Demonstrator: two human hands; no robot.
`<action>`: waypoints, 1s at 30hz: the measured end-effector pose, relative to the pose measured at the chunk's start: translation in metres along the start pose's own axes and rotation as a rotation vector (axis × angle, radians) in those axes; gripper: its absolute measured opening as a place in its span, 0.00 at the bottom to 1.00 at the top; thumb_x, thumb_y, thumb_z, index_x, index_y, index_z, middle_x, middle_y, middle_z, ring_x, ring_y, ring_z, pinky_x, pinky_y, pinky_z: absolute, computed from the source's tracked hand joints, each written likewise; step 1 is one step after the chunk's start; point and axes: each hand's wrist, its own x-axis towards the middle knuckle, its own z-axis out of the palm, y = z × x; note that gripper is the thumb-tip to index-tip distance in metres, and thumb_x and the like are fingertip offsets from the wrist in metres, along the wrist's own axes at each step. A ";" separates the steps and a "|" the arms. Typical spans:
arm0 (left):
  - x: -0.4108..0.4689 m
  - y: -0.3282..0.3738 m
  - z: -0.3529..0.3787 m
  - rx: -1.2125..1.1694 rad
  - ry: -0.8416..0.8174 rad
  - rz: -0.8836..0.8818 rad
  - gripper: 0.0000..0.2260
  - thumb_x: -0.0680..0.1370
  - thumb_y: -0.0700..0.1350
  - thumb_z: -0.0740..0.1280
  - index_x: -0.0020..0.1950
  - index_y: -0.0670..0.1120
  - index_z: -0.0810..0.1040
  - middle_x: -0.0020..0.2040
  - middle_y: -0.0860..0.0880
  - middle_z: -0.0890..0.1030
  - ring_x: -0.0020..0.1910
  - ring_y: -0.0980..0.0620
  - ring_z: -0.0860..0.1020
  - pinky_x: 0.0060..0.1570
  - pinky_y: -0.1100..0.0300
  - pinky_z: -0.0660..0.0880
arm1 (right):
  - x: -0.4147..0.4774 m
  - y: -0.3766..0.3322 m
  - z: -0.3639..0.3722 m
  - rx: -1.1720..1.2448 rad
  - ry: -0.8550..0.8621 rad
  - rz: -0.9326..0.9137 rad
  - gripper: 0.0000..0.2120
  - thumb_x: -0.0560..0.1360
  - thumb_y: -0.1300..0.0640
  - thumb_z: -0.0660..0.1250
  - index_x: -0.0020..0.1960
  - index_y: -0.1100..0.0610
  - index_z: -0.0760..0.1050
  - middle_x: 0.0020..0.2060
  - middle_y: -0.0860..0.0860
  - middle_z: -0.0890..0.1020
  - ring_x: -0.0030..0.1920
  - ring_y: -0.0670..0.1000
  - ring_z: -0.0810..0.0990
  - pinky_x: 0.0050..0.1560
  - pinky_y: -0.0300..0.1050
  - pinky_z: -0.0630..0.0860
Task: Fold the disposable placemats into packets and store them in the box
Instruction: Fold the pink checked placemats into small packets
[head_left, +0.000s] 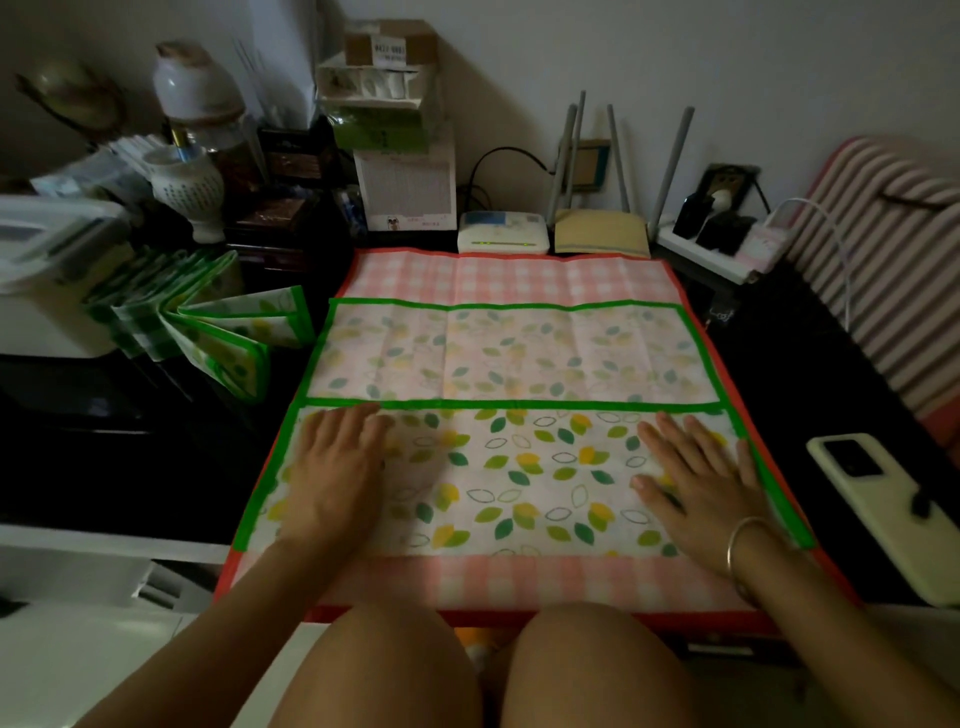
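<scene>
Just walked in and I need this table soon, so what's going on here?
A seated person is folding disposable placemats. The left hand and the right hand both press flat on the near part of a green-bordered leaf placemat, which lies on a pink checked placemat. Several folded packets stand fanned out at the left, beside a white box, not inside it. A phone lies at the right.

Dim, murky — edges bowed, soft.
</scene>
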 end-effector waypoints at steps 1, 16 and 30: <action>0.006 0.011 -0.006 0.017 -0.055 0.089 0.21 0.70 0.44 0.58 0.61 0.47 0.78 0.61 0.44 0.78 0.58 0.40 0.76 0.62 0.50 0.64 | 0.001 0.001 0.000 0.007 -0.008 -0.001 0.38 0.64 0.28 0.24 0.72 0.37 0.28 0.73 0.38 0.31 0.73 0.44 0.28 0.73 0.61 0.36; 0.061 0.076 -0.028 0.241 -0.699 0.205 0.55 0.62 0.75 0.68 0.80 0.57 0.45 0.70 0.43 0.61 0.65 0.42 0.66 0.62 0.50 0.70 | 0.141 -0.090 -0.082 0.035 0.058 -0.264 0.26 0.82 0.51 0.50 0.78 0.56 0.51 0.78 0.52 0.51 0.77 0.52 0.51 0.75 0.46 0.50; 0.061 0.074 -0.025 0.219 -0.688 0.226 0.55 0.63 0.74 0.69 0.79 0.55 0.44 0.72 0.43 0.59 0.67 0.42 0.64 0.63 0.50 0.70 | 0.220 -0.123 -0.116 -0.137 0.080 -0.157 0.23 0.76 0.47 0.63 0.68 0.55 0.70 0.63 0.56 0.74 0.62 0.58 0.71 0.62 0.51 0.68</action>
